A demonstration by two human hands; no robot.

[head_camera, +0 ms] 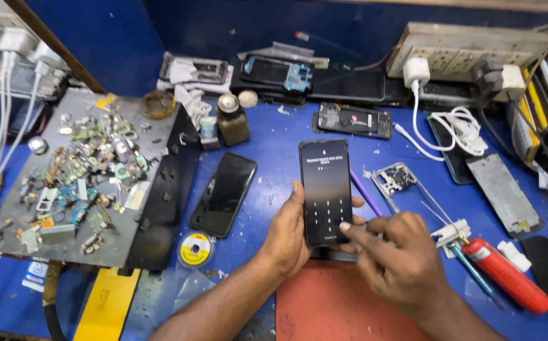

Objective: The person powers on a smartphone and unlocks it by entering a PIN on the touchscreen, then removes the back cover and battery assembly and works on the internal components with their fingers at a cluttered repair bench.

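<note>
My left hand (286,237) grips a black smartphone (325,183) upright above the blue workbench; its lit screen shows a number keypad. The index fingertip of my right hand (390,259) touches the lower right of that screen. A second black phone (224,192) with a dark screen lies flat on the bench to the left. A red-brown mat (330,309) lies beneath my hands.
A black tray (160,208) piled with several small circuit parts sits at left. A solder spool (194,248), a brown bottle (231,120), phone frames (353,119), a white charger with cable (418,72), a power strip (469,47) and a red-handled tool (506,275) surround the hands.
</note>
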